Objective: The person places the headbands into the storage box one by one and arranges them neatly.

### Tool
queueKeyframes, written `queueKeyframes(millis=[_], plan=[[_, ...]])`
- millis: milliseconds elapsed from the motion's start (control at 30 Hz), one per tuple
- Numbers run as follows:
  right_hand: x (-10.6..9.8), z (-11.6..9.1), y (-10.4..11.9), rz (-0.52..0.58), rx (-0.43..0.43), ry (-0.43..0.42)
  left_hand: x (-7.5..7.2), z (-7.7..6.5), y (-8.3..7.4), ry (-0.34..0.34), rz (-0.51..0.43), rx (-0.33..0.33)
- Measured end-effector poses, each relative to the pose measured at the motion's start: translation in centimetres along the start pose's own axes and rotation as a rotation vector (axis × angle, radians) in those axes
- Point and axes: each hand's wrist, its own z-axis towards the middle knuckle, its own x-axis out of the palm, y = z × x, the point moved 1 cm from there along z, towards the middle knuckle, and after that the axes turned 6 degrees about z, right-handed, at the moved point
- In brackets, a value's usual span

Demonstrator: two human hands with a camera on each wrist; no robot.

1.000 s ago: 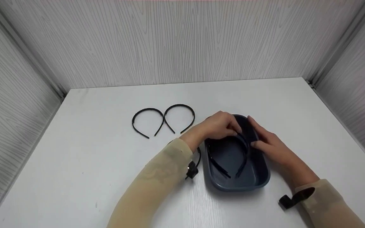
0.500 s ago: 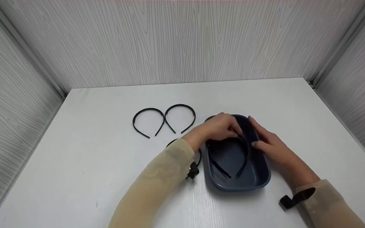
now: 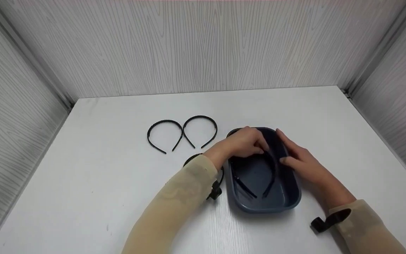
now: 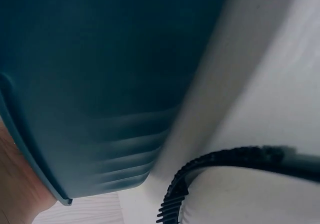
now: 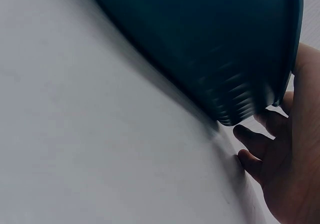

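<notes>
– While the left hand reaches over the tub, what do its fingers have?

– They curl downward, with thumb and forefinger closed in a pinch on a black headband, near the top of its curve.

– And where is that headband?

– Inside the dark blue tub, its curve toward the far end and its two tips pointing back toward the person. Whether a second one is stacked with it, I can't tell.

– What about the right hand?

– It has hold of the tub by the right side, only half closed: the thumb comes over the rim, and the fingers are spread along the outside. In the right wrist view, two fingertips are apart from the tub's wall.

– What else is on the white table?

– Three more of the same kind. The left band and the middle band lie left of the tub, touching at their sides, tips toward the person. The near band lies just beside the tub, partly hidden by the left sleeve; the left wrist view shows its teeth.

– And on the wrists?

– A small black device on each, by the pale cuffs.
</notes>
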Motion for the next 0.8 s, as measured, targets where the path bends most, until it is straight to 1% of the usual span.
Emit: queueKeyframes(millis=[167, 533, 800], plan=[[0.04, 0.02, 0.09, 0.027, -0.011, 0.012, -0.03, -0.01, -0.10, 0.012, 0.006, 0.009], [-0.04, 0.00, -0.05, 0.016, -0.007, 0.004, 0.17, 0.30, 0.07, 0.017, 0.045, 0.019], [-0.09, 0.01, -0.01, 0.025, -0.009, 0.011, 0.30, 0.46, 0.22, 0.014, 0.040, 0.025]])
